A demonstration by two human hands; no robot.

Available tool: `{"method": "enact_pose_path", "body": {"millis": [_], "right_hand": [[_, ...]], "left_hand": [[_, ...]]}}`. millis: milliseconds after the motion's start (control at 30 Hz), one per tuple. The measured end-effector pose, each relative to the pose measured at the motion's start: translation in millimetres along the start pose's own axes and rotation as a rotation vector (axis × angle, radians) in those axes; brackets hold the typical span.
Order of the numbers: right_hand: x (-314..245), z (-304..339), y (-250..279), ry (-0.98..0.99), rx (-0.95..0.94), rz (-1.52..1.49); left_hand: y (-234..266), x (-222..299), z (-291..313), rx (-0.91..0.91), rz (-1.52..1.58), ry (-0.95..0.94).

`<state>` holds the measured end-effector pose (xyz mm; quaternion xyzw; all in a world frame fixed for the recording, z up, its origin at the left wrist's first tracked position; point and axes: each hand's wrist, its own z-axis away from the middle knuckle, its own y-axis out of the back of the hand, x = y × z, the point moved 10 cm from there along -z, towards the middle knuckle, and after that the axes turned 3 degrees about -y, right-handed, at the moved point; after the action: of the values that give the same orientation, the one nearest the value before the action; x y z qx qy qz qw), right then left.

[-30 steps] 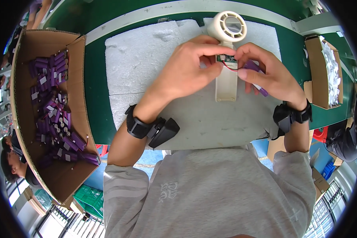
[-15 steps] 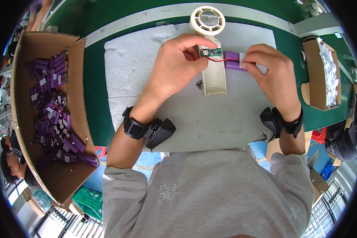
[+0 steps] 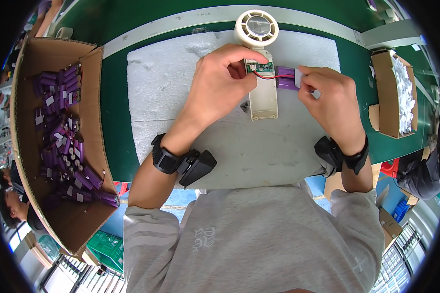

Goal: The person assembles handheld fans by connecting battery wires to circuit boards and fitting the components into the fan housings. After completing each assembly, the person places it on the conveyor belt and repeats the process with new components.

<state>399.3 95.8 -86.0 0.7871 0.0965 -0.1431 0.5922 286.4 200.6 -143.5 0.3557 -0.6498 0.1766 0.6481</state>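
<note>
I had the right hand [image 3: 331,95] with thumb and fingertips pinched together on the white label [image 3: 297,78] of the purple battery pack [image 3: 285,84], which lay immediately left of them, its long axis crosswise to the cream handle [image 3: 264,102] farther left. The left hand [image 3: 219,82], nearer that handle, rested over its circuit board [image 3: 265,68]; whether its curled fingers gripped, I could not tell.

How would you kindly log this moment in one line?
left hand: at circuit board in fan housing; right hand: at white tab on purple battery pack; red wire: between hands
</note>
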Motion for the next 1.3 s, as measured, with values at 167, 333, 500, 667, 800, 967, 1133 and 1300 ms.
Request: {"method": "enact_pose_path", "body": {"millis": [167, 333, 500, 667, 800, 967, 1133, 1300], "right_hand": [[11, -2, 3, -0.047, -0.017, -0.125], [6, -2, 3, -0.027, -0.038, -0.114], [-1, -4, 4, 0.01, -0.045, -0.08], [-14, 0, 0, 0.03, -0.005, 0.062], [-22, -1, -3, 0.057, 0.006, 0.169], [0, -4, 1, -0.085, -0.056, -0.01], [33, -17, 8, -0.155, -0.15, -0.217], [134, -70, 63, -0.549, 0.133, 0.025]], "left_hand": [[-1, 0, 0, -0.009, 0.031, 0.005], [0, 2, 0, -0.018, 0.018, -0.027], [3, 4, -2, -0.009, 0.008, -0.044], [0, 2, -2, -0.028, -0.001, -0.034], [-1, 1, -2, -0.041, -0.002, -0.025], [-1, 6, -1, -0.041, -0.018, -0.053], [2, 8, 4, -0.049, -0.021, -0.06], [-1, -5, -1, -0.068, 0.025, -0.048]]}}
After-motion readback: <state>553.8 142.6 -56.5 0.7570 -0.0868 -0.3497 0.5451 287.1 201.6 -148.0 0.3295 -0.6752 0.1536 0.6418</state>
